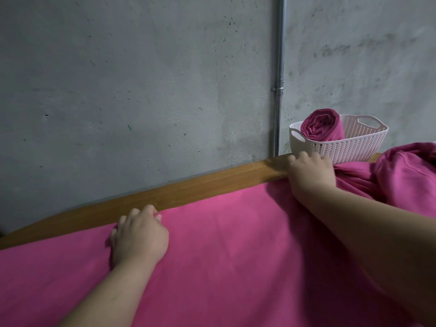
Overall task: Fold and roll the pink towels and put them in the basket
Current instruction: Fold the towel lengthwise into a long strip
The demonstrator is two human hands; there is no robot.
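Grey concrete wall (141,79) at the back, a metal pipe (279,67) running down it, and a wooden surface (188,187) set against it. Items as I see them:

- Spread towel (236,244), pink: flat across the surface, far edge along the bare wooden strip.
- Left hand (139,234): on that far edge, fingers curled, pinching the cloth.
- Right hand (309,171): at the towel's far right corner, just in front of the basket, fingers curled down round the edge.
- Basket (354,147), white, perforated, two handles: far right, by the wall.
- Rolled towel (322,125), pink: tilted in the basket's left end, rising above the rim.
- Bunched towel (405,168), pink: heaped beside the basket; I cannot tell whether it is a separate piece.
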